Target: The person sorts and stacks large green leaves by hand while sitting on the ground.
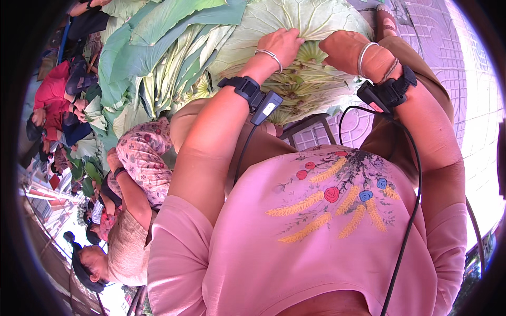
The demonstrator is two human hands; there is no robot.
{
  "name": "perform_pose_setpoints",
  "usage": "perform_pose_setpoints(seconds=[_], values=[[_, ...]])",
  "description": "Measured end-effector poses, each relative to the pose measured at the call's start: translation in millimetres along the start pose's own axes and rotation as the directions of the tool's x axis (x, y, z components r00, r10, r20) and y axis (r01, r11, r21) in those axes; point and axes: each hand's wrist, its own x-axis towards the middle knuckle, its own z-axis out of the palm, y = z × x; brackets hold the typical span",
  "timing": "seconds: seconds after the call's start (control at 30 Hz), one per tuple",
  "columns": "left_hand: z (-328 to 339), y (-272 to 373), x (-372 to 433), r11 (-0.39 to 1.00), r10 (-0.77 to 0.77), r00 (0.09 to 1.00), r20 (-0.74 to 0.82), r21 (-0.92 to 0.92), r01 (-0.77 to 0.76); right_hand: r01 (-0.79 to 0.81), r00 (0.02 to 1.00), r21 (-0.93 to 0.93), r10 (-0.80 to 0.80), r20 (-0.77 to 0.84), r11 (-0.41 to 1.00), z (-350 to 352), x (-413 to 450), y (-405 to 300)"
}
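My left hand (280, 46) is at the top centre, its fingertips bent down at the near edge of a broad pale green lotus leaf (316, 17). To its right, my right hand (343, 49) is curled over the same edge, with its fingertips mostly hidden. Between and below the hands shows a stack of folded lotus leaves (296, 87), their ribbed centres and brownish stem stubs layered. Left of the stack lies a heap of folded green leaves (197, 59). What each hand's fingers pinch is hard to see. Each wrist bears a bracelet and a strapped black device.
A co-worker in patterned trousers (144, 158) sits close on the left, and several other people are farther left among leaves. A dark frame (312, 128) stands under the stack. Black cables (417, 189) run from my wrists. Patterned paving (438, 67) lies at the right.
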Motion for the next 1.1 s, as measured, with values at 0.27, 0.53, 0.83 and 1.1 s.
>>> perform_pose_setpoints(seconds=[0.27,0.53,0.83,1.1], values=[[-28,-6,7,0.989,-0.119,0.936,-0.333,-0.119,0.084,0.002,0.999,0.013,-0.002,-0.041,1.0,1,0,0],[-83,-30,5,0.928,-0.225,0.499,-0.837,-0.34,-0.153,0.052,0.997,-0.024,-0.053,-0.057,0.998,-1,1,-4],[-154,-90,-51,0.489,-0.702,0.214,-0.68,-0.678,-0.549,0.068,0.994,-0.041,-0.071,-0.088,0.997,0,12,-13],[-132,-172,-105,0.392,-0.92,-0.112,-0.376,-0.893,-0.22,0.101,0.991,-0.036,-0.104,-0.088,0.994,-2,17,-28]])
